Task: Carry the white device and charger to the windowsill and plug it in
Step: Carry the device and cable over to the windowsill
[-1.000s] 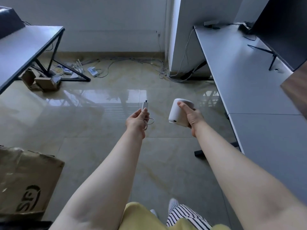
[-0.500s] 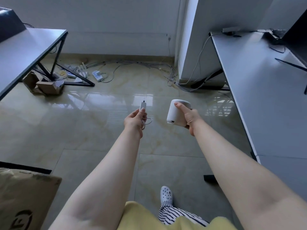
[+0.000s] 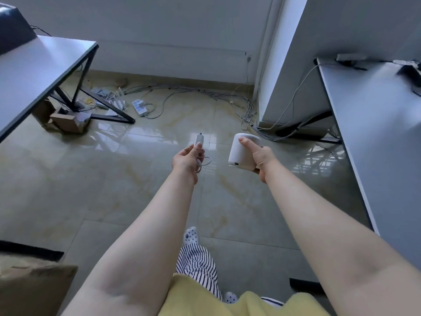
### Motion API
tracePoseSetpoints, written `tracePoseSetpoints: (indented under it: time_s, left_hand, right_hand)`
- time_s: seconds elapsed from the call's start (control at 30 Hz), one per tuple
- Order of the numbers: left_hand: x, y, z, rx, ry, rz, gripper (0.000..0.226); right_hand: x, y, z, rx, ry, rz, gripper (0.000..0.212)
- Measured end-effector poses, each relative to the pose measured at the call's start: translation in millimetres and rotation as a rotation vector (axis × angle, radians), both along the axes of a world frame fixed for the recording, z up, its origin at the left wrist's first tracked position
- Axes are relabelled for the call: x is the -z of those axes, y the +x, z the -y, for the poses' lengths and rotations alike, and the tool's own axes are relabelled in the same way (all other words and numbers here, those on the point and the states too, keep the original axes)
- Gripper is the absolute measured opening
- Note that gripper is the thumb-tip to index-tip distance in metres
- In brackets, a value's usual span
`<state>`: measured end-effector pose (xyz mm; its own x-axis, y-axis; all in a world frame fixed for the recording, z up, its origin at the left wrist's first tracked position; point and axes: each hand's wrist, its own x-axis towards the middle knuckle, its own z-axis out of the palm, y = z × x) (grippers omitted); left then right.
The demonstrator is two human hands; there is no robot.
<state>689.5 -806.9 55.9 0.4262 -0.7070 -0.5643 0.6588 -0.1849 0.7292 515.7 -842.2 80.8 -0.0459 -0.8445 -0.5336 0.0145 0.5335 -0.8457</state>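
My right hand (image 3: 261, 159) grips a white cylindrical device (image 3: 241, 151), thumb laid over its top; a small port shows low on its side. My left hand (image 3: 187, 160) pinches a small white charger plug (image 3: 199, 139) with its metal tip pointing away, and a thin loop of white cable (image 3: 204, 161) hangs from the fingers. Both arms stretch forward over the glossy tiled floor. No windowsill is visible.
A grey desk (image 3: 34, 71) with black legs stands at the left, cardboard scraps (image 3: 66, 120) under it. A power strip (image 3: 139, 107) and several tangled cables (image 3: 196, 92) lie by the far wall. Another grey desk (image 3: 376, 124) runs along the right beside a white pillar (image 3: 293, 65). A cardboard box (image 3: 29, 288) sits bottom left.
The view has advanced toward the far wall and turned slightly left; the right desk slid rightward out of frame. Both hands hold the same things in the same pose.
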Motion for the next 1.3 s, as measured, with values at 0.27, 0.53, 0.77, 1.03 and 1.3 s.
tracePoseSetpoints:
  time_s: [0.27, 0.53, 0.77, 1.03, 1.3]
  left_hand:
    - [9, 83, 138, 0.049, 0.011, -0.036, 0.016]
    - [-10, 150, 249, 0.107, 0.040, 0.046, 0.023]
    - [-6, 176, 351, 0.151, 0.042, 0.046, 0.026]
    - [-12, 201, 499, 0.123, 0.069, 0.069, 0.015]
    - [-26, 219, 629, 0.081, 0.066, 0.058, 0.021]
  right_hand:
    - [10, 75, 128, 0.052, 0.008, -0.012, 0.066]
    - [-9, 132, 234, 0.099, 0.013, 0.051, 0.067]
    - [-10, 158, 337, 0.108, 0.015, 0.040, 0.063]
    - [-7, 179, 488, 0.103, 0.011, 0.039, 0.069]
    - [-15, 203, 632, 0.073, -0.014, 0.035, 0.065]
